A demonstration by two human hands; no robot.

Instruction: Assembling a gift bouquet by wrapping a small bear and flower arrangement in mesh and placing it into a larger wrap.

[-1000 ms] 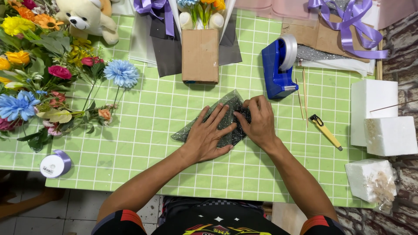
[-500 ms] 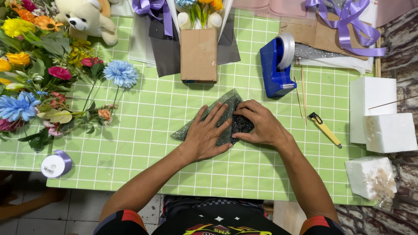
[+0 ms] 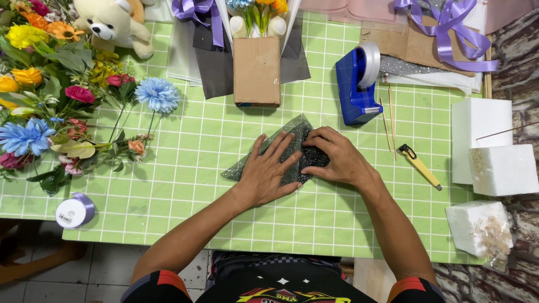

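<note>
both hands, left hand [image 3: 268, 174] and right hand [image 3: 337, 160], press flat and unclenched on the glittery dark sheet [image 3: 292, 140] at mid bench [image 3: 224, 224], which looks thin, light, floppy, best pinched at its corners

I saw a table under a green white-gridded cloth [image 3: 185, 185], grey tiled floor [image 3: 106, 269] below it, and a rough brick-patterned wall [image 3: 519, 50] to the right.
</note>
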